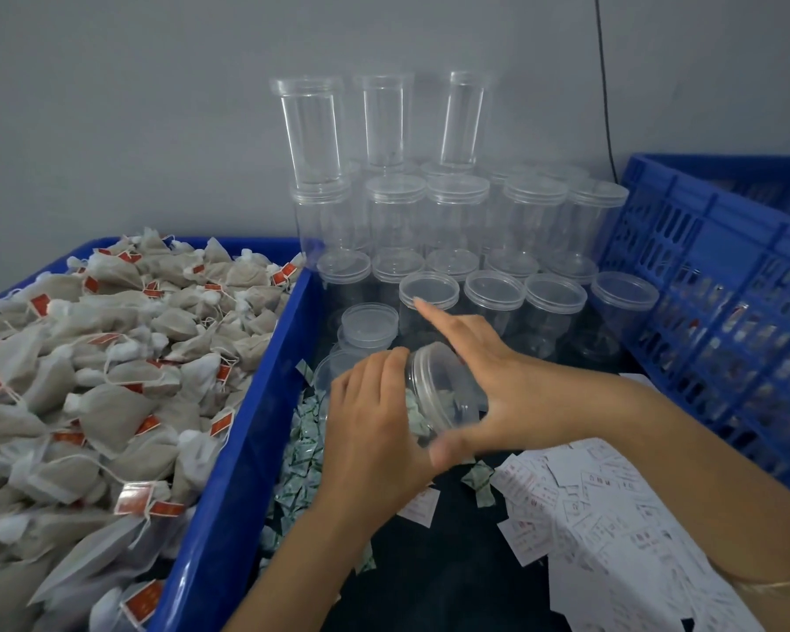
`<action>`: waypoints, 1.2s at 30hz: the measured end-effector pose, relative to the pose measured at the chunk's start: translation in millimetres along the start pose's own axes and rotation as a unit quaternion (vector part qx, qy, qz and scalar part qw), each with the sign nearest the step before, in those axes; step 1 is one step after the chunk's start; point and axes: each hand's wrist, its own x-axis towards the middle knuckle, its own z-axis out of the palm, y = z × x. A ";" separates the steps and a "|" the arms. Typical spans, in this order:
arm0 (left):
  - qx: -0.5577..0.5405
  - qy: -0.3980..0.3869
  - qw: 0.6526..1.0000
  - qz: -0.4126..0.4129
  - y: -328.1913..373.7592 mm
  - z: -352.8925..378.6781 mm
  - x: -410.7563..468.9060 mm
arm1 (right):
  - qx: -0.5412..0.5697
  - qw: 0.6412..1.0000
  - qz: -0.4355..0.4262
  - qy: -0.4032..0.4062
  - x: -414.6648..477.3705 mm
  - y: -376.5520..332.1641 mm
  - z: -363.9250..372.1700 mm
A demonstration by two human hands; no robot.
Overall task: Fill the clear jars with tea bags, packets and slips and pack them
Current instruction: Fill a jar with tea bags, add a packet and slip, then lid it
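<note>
Plain grey wall (156,107) (thin black cable (605,84) at right), dark tabletop (452,586).

Two hands, the left hand (375,428) and the right hand (498,385), hold one jar (445,390). Three tall jars (386,120) stand on top of the stack (457,212). There is one blue tub (247,426) and one blue crate (712,289). The tea bags (110,358), green packets (304,453) and white slips (612,517) are too many to count.
</note>
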 end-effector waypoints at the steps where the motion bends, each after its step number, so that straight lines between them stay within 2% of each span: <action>1: 0.001 -0.001 1.000 0.001 -1.0 0.3 -0.3 | 0.001 1.000 0.022 0.014 2.4 -0.9 -0.9; 4: -0.004 -0.001 1.000 0.002 -2.6 3.0 -2.3 | -0.004 0.999 0.035 0.037 4.6 -1.0 -4.6; 9: -0.115 -0.001 0.992 -0.054 -1.6 5.0 -6.4 | -0.016 0.997 -0.072 0.019 0.1 -4.8 -6.5; 13: -0.264 -0.037 0.956 -0.122 -2.1 1.8 -5.5 | -0.011 0.992 -0.126 -0.020 1.3 -10.4 -10.2; 19: -0.344 -0.085 0.925 -0.137 -5.6 -1.1 -5.1 | -0.054 0.979 -0.183 -0.071 0.9 -21.0 -21.0; 21: -0.396 -0.090 0.897 -0.176 -12.4 -3.4 -6.2 | -0.069 0.978 -0.186 -0.063 -3.1 -19.2 -26.9; 23: -0.435 -0.069 0.865 -0.241 -24.5 -7.5 -9.3 | -0.080 0.982 -0.171 -0.024 -9.6 -10.7 -39.1; 26: -0.408 -0.053 0.873 -0.260 -32.9 -11.1 -14.3 | -0.027 0.984 -0.140 0.109 -7.1 6.4 -52.7; 29: -0.413 -0.040 0.872 -0.259 -26.8 -8.6 -17.7 | 0.059 0.969 -0.078 0.225 18.3 12.4 -42.0; 33: -0.425 -0.026 0.861 -0.279 -26.7 -4.9 -22.5 | -0.007 0.947 -0.097 0.306 63.1 9.8 -22.3; 36: -0.427 -0.022 0.856 -0.290 -29.2 -6.8 -30.0 | -0.062 0.937 -0.110 0.327 101.6 6.3 -17.8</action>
